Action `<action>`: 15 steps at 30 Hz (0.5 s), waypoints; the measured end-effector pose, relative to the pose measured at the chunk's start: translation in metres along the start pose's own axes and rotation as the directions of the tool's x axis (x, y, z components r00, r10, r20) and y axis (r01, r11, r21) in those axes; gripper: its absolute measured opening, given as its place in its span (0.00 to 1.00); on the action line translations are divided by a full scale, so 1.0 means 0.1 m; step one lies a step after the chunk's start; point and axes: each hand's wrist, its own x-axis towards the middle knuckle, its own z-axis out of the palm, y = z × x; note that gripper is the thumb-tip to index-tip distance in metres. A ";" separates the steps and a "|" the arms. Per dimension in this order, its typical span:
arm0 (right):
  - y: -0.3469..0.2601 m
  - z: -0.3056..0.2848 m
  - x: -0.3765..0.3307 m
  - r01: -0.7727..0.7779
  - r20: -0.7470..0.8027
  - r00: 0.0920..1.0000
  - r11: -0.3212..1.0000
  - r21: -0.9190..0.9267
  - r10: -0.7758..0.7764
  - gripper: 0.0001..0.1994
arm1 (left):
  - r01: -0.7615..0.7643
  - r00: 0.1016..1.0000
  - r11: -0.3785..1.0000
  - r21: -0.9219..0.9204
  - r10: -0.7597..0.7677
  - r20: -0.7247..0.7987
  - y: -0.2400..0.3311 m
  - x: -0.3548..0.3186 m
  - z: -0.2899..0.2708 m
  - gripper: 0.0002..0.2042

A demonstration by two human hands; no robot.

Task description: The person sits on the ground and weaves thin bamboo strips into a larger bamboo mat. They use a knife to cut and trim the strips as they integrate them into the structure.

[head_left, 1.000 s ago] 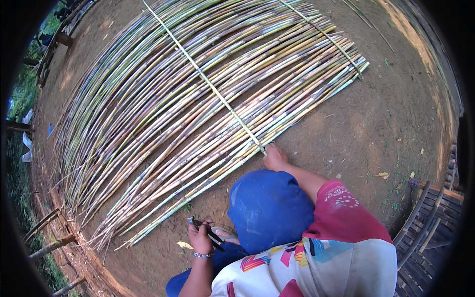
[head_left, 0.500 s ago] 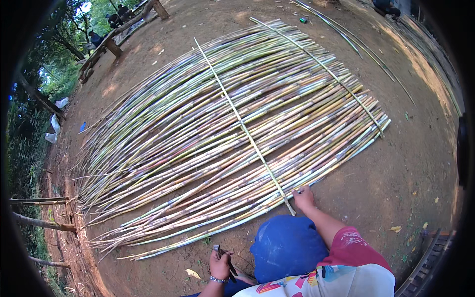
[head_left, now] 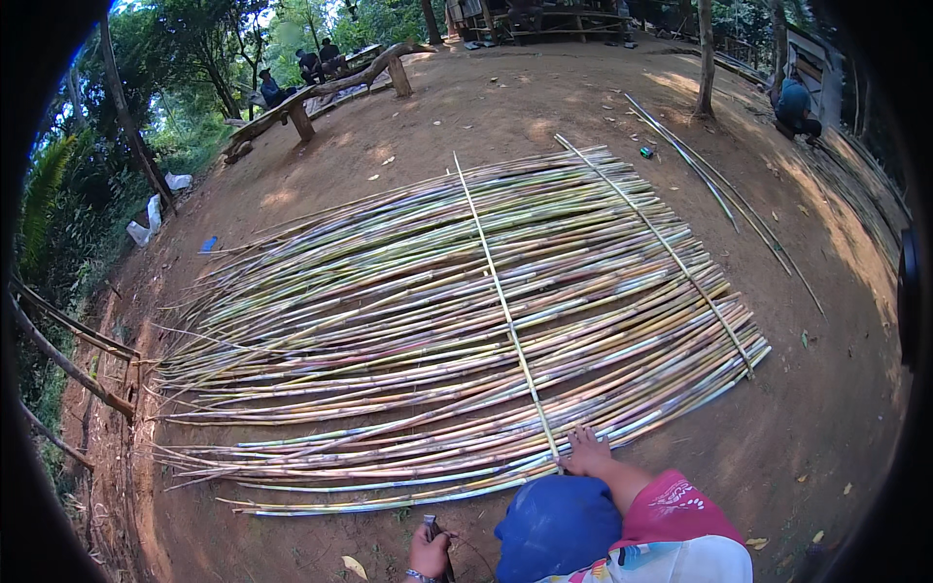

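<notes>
A wide mat of long, thin bamboo-like poles (head_left: 408, 335) lies on the ground before me, its poles side by side. Two cross poles lie over it: a pale one (head_left: 497, 282) near the middle and another (head_left: 671, 255) toward the right. My right hand (head_left: 587, 454) rests on the near poles just right of the pale cross pole's near end, fingers stretched out and apart. Below the mat's near edge, my left hand (head_left: 427, 554) is closed around a dark metal tool like pliers (head_left: 434, 531). My blue-clad knee (head_left: 559, 530) is between my hands.
Loose poles (head_left: 714, 185) and a small green object (head_left: 646, 153) lie beyond the mat at right. A log bench (head_left: 330, 87) stands far left, people behind it; another person (head_left: 795, 102) sits far right. Rails (head_left: 73, 355) edge the left side.
The view has tipped up, showing more trees and a shelter. My right hand has gone from bent fingers near the cross pole's end to fingers spread on the poles. My left still holds the tool.
</notes>
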 end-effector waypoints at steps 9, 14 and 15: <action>0.04 -0.07 0.31 0.047 0.230 0.973 0.992 -0.119 -0.019 0.53 | 0.101 0.989 0.990 -0.094 -0.111 -0.103 -0.71 0.03 -0.09 0.18; 0.00 -0.65 0.92 0.070 -0.046 0.997 0.997 0.032 -0.068 0.29 | 0.047 0.993 0.986 -0.160 -0.063 -0.097 -0.41 -0.09 0.00 0.10; -0.36 -0.73 0.81 0.058 -0.144 0.989 0.954 0.294 -0.016 0.29 | 0.061 0.975 0.976 -0.210 -0.103 -0.195 -0.17 -0.21 -0.08 0.04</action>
